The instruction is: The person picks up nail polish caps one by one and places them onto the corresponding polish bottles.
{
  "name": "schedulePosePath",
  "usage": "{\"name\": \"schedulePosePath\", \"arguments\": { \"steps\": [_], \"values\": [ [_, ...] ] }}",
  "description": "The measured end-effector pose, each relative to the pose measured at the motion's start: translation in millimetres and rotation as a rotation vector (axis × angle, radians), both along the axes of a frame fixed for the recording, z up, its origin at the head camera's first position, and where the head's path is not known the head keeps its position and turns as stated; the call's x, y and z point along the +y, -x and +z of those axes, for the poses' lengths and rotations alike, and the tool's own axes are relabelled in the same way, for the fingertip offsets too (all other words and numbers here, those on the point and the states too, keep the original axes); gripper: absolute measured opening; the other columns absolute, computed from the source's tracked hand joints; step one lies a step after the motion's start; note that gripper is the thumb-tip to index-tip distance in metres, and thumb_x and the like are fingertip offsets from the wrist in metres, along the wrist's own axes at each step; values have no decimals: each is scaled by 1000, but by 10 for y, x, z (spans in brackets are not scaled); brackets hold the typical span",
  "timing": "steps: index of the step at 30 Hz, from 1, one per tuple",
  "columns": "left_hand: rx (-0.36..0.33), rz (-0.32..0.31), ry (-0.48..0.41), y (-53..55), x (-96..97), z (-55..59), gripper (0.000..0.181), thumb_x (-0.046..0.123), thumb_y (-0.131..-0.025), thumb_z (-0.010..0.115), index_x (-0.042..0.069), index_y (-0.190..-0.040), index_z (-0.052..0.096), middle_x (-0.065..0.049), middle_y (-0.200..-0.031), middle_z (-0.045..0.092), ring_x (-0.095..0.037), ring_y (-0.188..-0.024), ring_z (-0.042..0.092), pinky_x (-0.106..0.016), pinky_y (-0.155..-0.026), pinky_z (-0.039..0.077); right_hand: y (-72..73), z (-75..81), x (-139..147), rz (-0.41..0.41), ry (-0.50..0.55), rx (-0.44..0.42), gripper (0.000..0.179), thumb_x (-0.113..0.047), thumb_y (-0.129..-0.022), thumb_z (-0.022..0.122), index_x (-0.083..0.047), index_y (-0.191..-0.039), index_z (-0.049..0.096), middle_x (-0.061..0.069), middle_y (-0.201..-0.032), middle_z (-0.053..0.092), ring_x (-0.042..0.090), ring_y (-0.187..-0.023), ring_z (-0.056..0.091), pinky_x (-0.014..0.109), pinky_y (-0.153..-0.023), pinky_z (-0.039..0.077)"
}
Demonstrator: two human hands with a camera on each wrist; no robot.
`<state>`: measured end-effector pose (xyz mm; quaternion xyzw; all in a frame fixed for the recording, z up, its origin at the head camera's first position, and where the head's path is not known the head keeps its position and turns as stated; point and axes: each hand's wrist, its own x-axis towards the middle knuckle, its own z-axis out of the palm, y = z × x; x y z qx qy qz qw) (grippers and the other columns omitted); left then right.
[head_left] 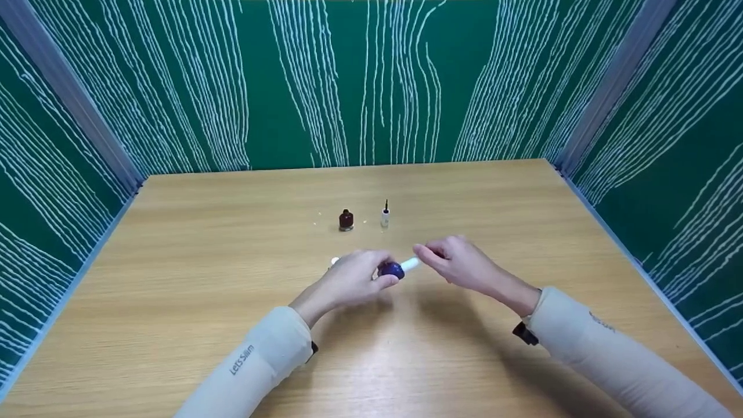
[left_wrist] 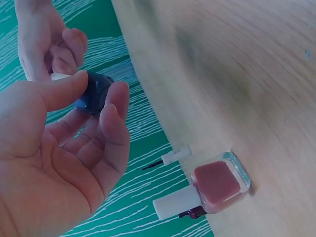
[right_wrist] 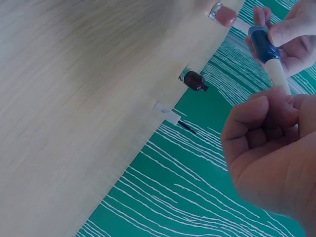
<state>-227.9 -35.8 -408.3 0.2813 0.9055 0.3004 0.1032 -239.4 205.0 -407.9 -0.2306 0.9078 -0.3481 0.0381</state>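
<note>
My left hand (head_left: 361,273) grips a dark blue nail polish bottle (head_left: 391,270) between thumb and fingers, tilted above the table. Its long white cap (head_left: 410,264) points up to the right, toward my right hand (head_left: 458,261). In the right wrist view, the right thumb and curled fingers pinch the cap's far end, and cap and bottle look joined. Below the left hand, a pink nail polish bottle (left_wrist: 219,183) with a white cap stands on the table. The head view mostly hides this bottle behind that hand.
Farther back on the wooden table (head_left: 203,261) stand a dark red nail polish bottle (head_left: 346,220) and a small white bottle (head_left: 385,217) with a thin black top. Tiny pale specks lie around them. Green walls (head_left: 360,81) with white streaks enclose the back and sides.
</note>
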Motion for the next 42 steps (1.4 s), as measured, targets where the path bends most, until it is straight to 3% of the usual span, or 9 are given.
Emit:
{"name": "schedulePosePath", "arguments": {
  "steps": [3, 6, 9, 12, 20, 28, 31, 37, 42],
  "values": [
    [6, -4, 1, -4, -5, -10, 27, 30, -100, 66, 12, -120, 68, 6, -93, 64, -12, -75, 55, -29, -66, 46, 0, 23, 4, 25, 7, -76, 42, -43, -106, 53, -14, -77, 65, -2, -56, 50, 15, -47, 50, 23, -43, 35],
    [-7, 1, -1, -14, -20, -22, 27, 30, -100, 66, 12, -120, 67, 6, -92, 64, -12, -72, 55, -28, -63, 46, -2, 58, 25, 74, 11, -126, 36, -43, -104, 56, -12, -92, 69, 2, -70, 63, 21, -55, 61, 26, -48, 46],
    [-14, 8, -7, -16, -38, -28, 26, 30, -100, 66, 13, -120, 67, 6, -92, 64, -12, -68, 54, -28, -60, 46, -3, 87, 50, 136, 22, -111, 28, -35, -101, 65, -11, -114, 70, 3, -90, 69, 28, -65, 67, 30, -55, 54],
    [-25, 11, -24, -10, -51, -27, 26, 30, -101, 66, 13, -120, 67, 6, -93, 64, -12, -66, 52, -27, -57, 44, 2, 90, 65, 195, 33, -48, 31, -23, -97, 71, -9, -125, 68, 1, -98, 69, 31, -69, 68, 31, -59, 57],
    [29, -26, 12, 3, -71, -24, 27, 30, -102, 63, 11, -121, 66, 5, -88, 61, -12, -67, 50, -28, -60, 41, -6, 54, 47, 220, 20, 50, 21, -14, -95, 72, -9, -116, 71, 4, -91, 70, 17, -62, 65, 30, -54, 56],
    [23, -18, 13, -13, -41, 23, 29, 31, -103, 62, 10, -123, 65, 4, -90, 62, -13, -73, 53, -29, -64, 44, -23, 42, 52, 189, -30, 81, 19, -30, -102, 63, -12, -104, 69, -5, -72, 59, 12, -55, 57, 24, -48, 44],
    [34, -28, 19, -21, -33, 36, 29, 30, -103, 62, 9, -123, 65, 4, -92, 62, -12, -75, 55, -29, -66, 45, -30, 39, 51, 185, -61, 40, 28, -38, -105, 56, -13, -99, 67, -6, -64, 51, 10, -50, 51, 24, -48, 40],
    [50, -41, 26, -34, -55, 20, 27, 29, -102, 63, 11, -122, 66, 5, -92, 62, -13, -78, 54, -29, -68, 46, -27, 35, 16, 144, -66, -143, 44, -47, -105, 49, -9, -94, 68, -4, -62, 45, 19, -48, 59, 27, -48, 45],
    [44, -28, 24, -42, -93, 7, 28, 30, -101, 64, 10, -121, 65, 5, -91, 61, -13, -77, 55, -30, -68, 47, -32, 21, 14, 166, -33, -128, 35, -45, -102, 59, -11, -106, 69, -2, -72, 58, 17, -53, 59, 25, -49, 44]
  ]
}}
